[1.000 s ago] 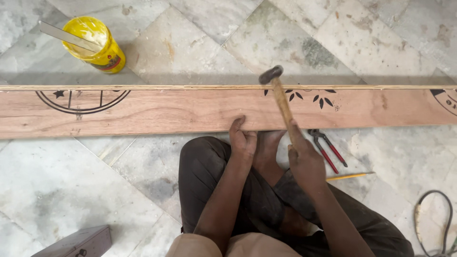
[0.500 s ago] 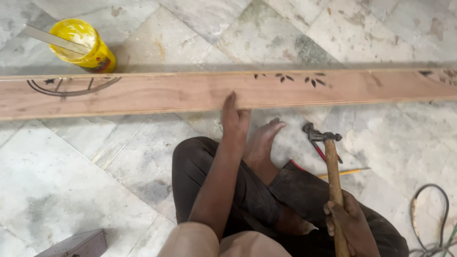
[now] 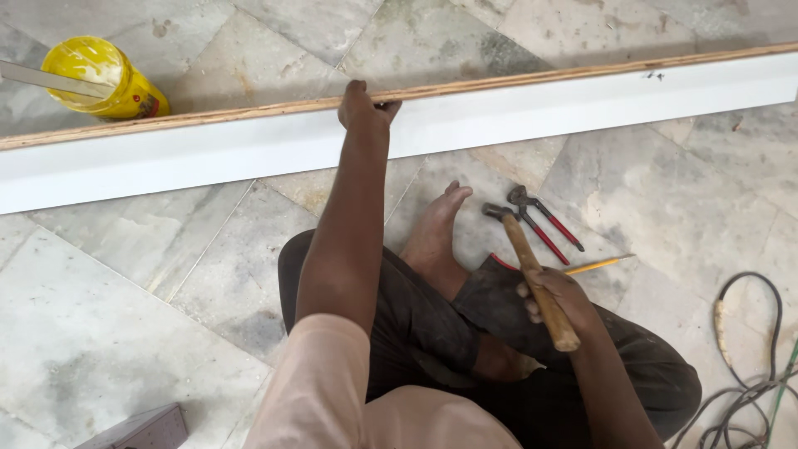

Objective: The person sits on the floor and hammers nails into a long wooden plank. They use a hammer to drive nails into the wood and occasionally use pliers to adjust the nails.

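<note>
The left hand [image 3: 363,106] grips the long board's [image 3: 465,112] top edge, tipping it. The right hand [image 3: 555,299] squeezes a hammer [image 3: 530,277]. Next, I think: lay the board flat.

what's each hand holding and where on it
The left hand grips the long board by its upper edge. The right hand holds a hammer by the lower part of its wooden handle.

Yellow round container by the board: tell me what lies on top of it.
A flat pale strip lies across the open top of the yellow round container. The long white-faced wooden board hides the container's base.
</note>
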